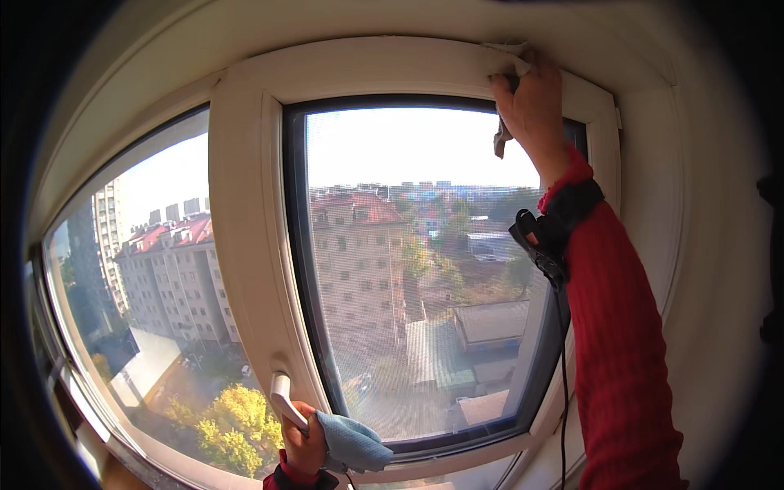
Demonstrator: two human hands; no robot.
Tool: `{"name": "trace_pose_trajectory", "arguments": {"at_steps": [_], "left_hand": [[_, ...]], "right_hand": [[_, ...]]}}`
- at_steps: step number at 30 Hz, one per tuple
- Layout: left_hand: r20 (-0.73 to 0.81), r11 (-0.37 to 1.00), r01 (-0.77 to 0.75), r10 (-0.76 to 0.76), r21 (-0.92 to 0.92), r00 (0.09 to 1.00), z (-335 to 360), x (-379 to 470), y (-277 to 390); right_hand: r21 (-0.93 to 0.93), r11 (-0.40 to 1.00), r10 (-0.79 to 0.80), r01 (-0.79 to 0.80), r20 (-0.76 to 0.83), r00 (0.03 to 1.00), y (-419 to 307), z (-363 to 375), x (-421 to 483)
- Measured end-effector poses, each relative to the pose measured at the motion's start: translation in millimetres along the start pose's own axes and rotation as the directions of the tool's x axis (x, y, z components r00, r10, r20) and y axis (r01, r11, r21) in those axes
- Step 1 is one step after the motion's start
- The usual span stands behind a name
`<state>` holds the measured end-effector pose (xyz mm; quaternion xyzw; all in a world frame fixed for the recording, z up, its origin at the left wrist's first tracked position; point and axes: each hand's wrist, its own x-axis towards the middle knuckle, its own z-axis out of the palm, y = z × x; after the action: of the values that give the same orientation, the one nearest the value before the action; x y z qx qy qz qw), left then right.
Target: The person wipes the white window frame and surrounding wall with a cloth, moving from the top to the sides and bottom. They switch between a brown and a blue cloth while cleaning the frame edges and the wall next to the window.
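Note:
My right hand is raised to the upper right corner of a white window sash. It presses a crumpled brownish-grey rag against the sash's top rail; part of the rag hangs over the pane. A pale, torn-looking strip shows above the fingers, and I cannot tell whether it belongs to the rag. Low on the left stile, my left hand is wrapped around the white window handle. A folded light-blue cloth is also held in that hand, resting near the lower corner of the pane.
A black strap with a device sits on my right wrist, its cable hanging down across the sash. Left of the sash is a second glass pane. The white window reveal borders the right side. Buildings and trees stand outside.

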<state>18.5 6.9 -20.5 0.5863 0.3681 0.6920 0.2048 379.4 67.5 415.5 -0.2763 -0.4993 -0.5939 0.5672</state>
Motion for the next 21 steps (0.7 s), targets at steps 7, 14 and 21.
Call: {"name": "trace_pose_trajectory", "arguments": {"at_steps": [7, 14, 21], "left_hand": [[0.012, 1.0, -0.019, 0.019, -0.022, 1.0, 2, 3, 4], [0.015, 0.993, -0.084, 0.083, 0.083, 0.996, 0, 2, 16], [0.017, 0.997, -0.041, 0.04, 0.065, 0.999, -1, 4, 16]], "right_hand": [[-0.16, 0.968, -0.198, 0.195, -0.005, 0.98, -131, 48, 17], [-0.066, 0.975, -0.213, 0.21, -0.046, 0.976, -250, 72, 35], [0.532, 0.729, -0.399, 0.432, -0.183, 0.898, -234, 52, 19]]}}
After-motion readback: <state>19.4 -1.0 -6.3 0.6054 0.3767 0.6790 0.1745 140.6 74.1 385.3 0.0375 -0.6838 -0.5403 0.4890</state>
